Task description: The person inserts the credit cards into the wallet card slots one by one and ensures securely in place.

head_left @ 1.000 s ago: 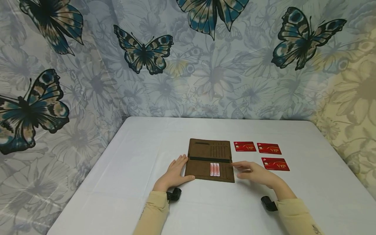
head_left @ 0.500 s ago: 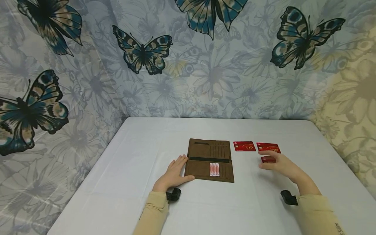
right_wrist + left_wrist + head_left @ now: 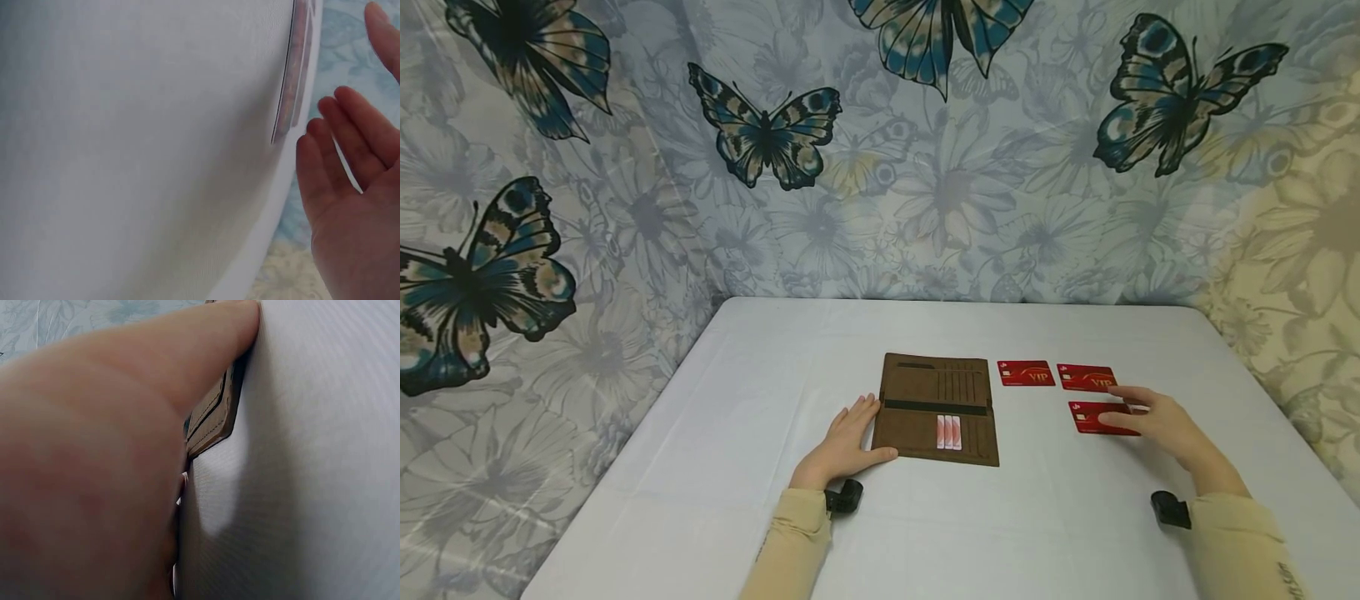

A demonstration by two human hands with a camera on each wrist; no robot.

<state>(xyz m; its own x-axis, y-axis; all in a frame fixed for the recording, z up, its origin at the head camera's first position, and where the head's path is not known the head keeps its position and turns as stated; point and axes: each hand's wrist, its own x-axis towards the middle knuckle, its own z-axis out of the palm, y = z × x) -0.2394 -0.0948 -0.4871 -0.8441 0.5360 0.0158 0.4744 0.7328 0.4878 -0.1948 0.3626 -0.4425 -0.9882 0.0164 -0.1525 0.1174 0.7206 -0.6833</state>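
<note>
A brown wallet (image 3: 917,433) lies unfolded on the white table, with several narrow pink-and-white strips (image 3: 949,432) showing in its near half. My left hand (image 3: 842,443) rests flat at the wallet's left edge, thumb at the lower left corner. In the left wrist view the thumb side of that hand hides much of the wallet (image 3: 209,428). Over on the right, my right hand (image 3: 1168,425) hovers with relaxed fingers, and its thumb and forefinger overlap the nearest red VIP card (image 3: 1088,417). The right wrist view shows its fingers apart and nothing between them.
Two more red VIP cards lie behind: a left one (image 3: 1026,373) close to the wallet and a right one (image 3: 1082,377). A butterfly-printed cloth (image 3: 850,242) hangs behind the table's far edge. White tabletop (image 3: 700,467) extends left and in front.
My right hand has moved from the wallet's right edge rightward to the nearest card. The left hand, wallet and cards stay where they were.
</note>
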